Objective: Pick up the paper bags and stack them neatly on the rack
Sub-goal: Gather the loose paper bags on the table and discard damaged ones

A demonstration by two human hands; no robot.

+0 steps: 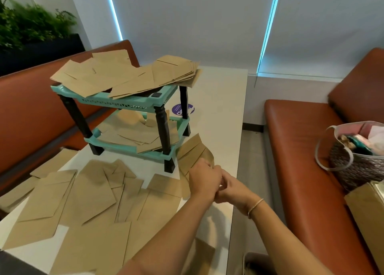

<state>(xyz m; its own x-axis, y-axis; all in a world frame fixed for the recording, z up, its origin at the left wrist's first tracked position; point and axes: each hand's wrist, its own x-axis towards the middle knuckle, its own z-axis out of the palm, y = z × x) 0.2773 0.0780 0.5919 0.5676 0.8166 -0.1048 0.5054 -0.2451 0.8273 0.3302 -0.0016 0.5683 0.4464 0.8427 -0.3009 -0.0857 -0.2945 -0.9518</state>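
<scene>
Fingers of the left hand (204, 178) curl over the near end of a small bunch of paper bags (194, 153) that lies at the right edge of the white table (220, 100), just beside the near right leg of the rack (128, 116); the fingertips press on the brown paper, and how firmly they grip it I cannot tell. Right behind it, the right hand (232, 188) touches the left hand with its fingers bent inward at the same bunch, but they are hidden, so whether they pinch the paper cannot be told. A thin bracelet (255, 207) circles the right wrist. That rack has 2 teal shelves on black turned legs and stands on the middle of the table. Its top shelf carries a loose, fanned layer of flat bags (124, 75) that overhangs the left and far right sides. More bags (143, 138) lie unevenly on the lower shelf. Many other flat bags (83, 195) are scattered over the near left part of the table, overlapping, some reaching past its left edge. A round purple sticker (178, 109) shows on the tabletop behind the rack. Orange-brown benches flank the table, and on the right bench (301, 150) sits a woven handbag (357, 162).
</scene>
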